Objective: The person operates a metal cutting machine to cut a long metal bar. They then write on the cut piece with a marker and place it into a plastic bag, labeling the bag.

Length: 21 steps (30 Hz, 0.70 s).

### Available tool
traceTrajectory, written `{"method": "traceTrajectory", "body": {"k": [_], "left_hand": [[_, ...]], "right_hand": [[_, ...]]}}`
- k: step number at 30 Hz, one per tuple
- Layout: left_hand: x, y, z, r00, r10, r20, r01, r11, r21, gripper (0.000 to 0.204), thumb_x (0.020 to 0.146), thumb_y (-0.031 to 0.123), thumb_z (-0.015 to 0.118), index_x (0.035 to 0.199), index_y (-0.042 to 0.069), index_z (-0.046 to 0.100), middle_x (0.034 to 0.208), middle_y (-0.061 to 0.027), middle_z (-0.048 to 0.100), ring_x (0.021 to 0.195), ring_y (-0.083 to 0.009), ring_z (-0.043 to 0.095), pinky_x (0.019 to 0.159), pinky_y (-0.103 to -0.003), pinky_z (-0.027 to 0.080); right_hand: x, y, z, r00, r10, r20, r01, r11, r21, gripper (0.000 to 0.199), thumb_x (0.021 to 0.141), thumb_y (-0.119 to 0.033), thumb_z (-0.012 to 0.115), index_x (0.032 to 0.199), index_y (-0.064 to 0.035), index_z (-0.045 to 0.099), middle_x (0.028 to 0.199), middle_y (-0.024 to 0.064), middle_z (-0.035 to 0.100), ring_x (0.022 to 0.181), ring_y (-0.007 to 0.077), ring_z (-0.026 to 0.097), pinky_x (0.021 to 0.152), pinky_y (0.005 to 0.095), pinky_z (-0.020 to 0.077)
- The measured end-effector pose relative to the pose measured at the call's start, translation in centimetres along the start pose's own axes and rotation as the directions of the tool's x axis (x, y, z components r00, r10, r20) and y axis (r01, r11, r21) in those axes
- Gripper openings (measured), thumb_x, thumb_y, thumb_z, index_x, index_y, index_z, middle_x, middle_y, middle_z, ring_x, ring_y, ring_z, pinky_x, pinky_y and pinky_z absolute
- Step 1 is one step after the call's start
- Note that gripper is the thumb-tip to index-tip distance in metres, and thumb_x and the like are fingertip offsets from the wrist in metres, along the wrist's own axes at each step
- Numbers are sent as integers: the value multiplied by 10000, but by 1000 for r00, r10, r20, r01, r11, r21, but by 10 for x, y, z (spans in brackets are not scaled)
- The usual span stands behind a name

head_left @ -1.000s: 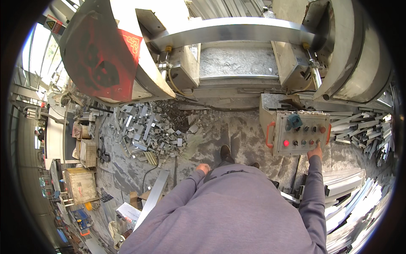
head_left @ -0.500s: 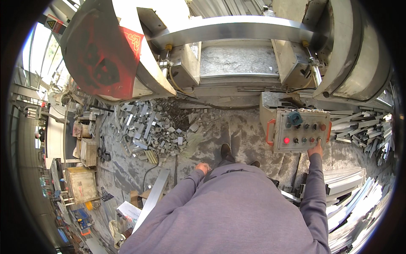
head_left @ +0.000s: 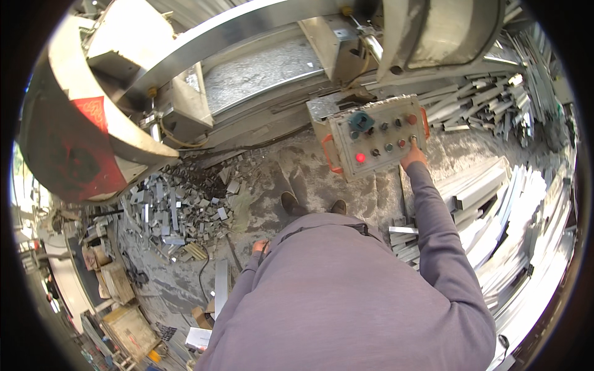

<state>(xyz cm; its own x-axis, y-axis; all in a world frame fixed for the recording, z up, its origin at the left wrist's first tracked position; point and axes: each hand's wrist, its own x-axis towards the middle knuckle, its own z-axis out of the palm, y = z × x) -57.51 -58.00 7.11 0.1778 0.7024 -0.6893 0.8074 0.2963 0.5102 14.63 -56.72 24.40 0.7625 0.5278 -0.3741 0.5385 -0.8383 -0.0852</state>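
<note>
The right hand (head_left: 413, 157) was at the control box (head_left: 385, 153), a fingertip at the button (head_left: 413, 140) in the panel's lower right corner; whether it was pressed in could not be told, nor how far the other fingers were curled, and no grasp on anything showed. The control box stood in front of the person and to the right, tilted in view, with an orange handle (head_left: 332, 153) at its left end, a lit red button (head_left: 361, 158) at its lower left and a teal fitting (head_left: 360, 120) near its upper left. The left hand (head_left: 260, 246) hung beside the waist, partly hidden by the body, so how open it was, or whether it held anything, could not be told. Beyond the control box a long metal bar (head_left: 232, 31) spanned the machine. A heap of metal offcuts (head_left: 173, 213) lay on the floor to the left, and long metal profiles (head_left: 479, 185) were piled near the right forearm.
</note>
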Motion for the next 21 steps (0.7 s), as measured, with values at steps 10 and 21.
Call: {"method": "traceTrajectory", "body": {"k": [10, 21], "left_hand": [[-13, 14, -16, 999, 40, 12, -38, 990, -133, 274, 1025, 245, 670, 901, 33, 793, 874, -125, 811, 836, -243, 757, 767, -396, 583], [-27, 20, -11, 996, -78, 39, 77, 997, 25, 223, 1029, 173, 667, 1153, 92, 834, 1126, -157, 824, 1062, -308, 776, 977, -450, 602]], "right_hand": [[-22, -2, -11, 1000, 9, -12, -8, 992, 129, 983, 881, -341, 766, 1749, -135, 354, 1341, 333, 727, 1247, 479, 712, 1099, 523, 558], [-131, 87, 198, 925, 234, 299, -315, 912, 262, 827, 855, -351, 788, 1583, -16, 583, 1444, 282, 712, 1391, 403, 664, 1190, 422, 513]]}}
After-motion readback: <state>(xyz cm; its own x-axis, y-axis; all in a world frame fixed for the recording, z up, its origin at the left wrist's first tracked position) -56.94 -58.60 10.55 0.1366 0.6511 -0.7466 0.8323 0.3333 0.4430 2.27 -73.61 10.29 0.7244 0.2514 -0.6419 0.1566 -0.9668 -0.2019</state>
